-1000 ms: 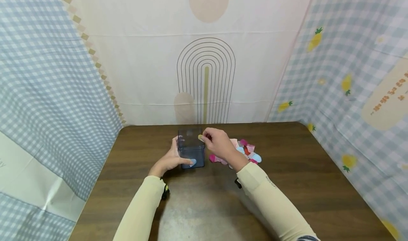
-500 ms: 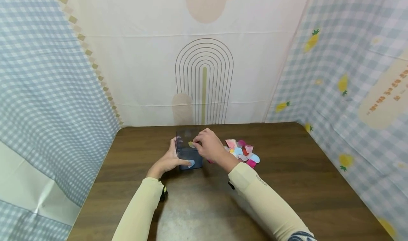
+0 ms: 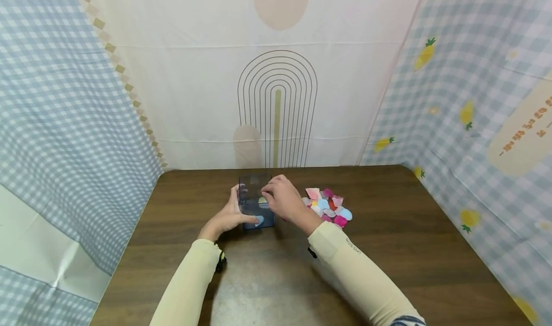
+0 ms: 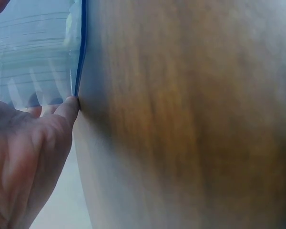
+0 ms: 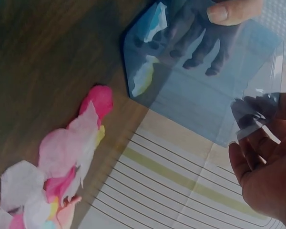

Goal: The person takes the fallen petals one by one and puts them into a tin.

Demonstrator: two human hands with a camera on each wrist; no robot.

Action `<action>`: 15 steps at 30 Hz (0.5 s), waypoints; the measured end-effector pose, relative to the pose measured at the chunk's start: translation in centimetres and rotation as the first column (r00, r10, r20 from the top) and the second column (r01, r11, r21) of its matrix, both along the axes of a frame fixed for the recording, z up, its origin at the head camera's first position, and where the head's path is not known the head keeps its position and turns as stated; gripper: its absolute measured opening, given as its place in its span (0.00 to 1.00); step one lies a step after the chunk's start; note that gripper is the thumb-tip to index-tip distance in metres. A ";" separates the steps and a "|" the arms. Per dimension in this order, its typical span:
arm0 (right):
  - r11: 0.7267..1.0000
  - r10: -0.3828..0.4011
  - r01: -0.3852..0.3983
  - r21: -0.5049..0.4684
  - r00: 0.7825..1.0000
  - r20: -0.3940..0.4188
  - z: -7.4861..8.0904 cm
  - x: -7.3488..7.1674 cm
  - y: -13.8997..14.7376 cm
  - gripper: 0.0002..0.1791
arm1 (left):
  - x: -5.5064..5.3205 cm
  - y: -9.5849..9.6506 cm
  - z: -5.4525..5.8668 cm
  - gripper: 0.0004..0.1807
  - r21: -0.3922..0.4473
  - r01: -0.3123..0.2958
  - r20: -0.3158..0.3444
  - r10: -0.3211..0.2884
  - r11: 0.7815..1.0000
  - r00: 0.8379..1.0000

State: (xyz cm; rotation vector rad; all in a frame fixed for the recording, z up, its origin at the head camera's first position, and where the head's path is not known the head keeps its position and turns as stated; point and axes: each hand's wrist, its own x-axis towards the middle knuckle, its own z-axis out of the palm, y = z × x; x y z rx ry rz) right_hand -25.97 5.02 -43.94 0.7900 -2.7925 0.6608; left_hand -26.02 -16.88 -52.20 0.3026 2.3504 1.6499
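Note:
A clear blue-tinted plastic box [image 3: 265, 218] stands upright on the table, its top uncovered. My left hand [image 3: 226, 215] grips it from the left, thumb across the front wall and fingers along the far side. Inside, near the bottom, are a light blue petal [image 5: 155, 23] and a yellow-and-white petal [image 5: 144, 78], seen through the wall. At the box's upper edge, my right hand [image 3: 284, 199] has loosely curled fingers; the right wrist view shows a gap between them and no petal held. To the right lies a pile of artificial petals [image 3: 323, 204], pink, white, red and blue.
The brown wooden table [image 3: 388, 249] reaches back to a hanging white cloth [image 3: 194, 100] with a line-arch print. Checked cloths [image 3: 64, 100] hang at both sides. The petal pile sits just beside the right forearm.
My right hand moved left over the box with the yellow petal pinched, then let it go; the petal dropped inside. My left hand kept its grip on the box.

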 end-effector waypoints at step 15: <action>0.986 -0.040 0.058 -0.159 0.992 0.116 -0.1 0.5 0.0 0.10 | 0.0 0.0 0.0 0.71 -0.004 0.004 0.015 -0.004 1.000 1.000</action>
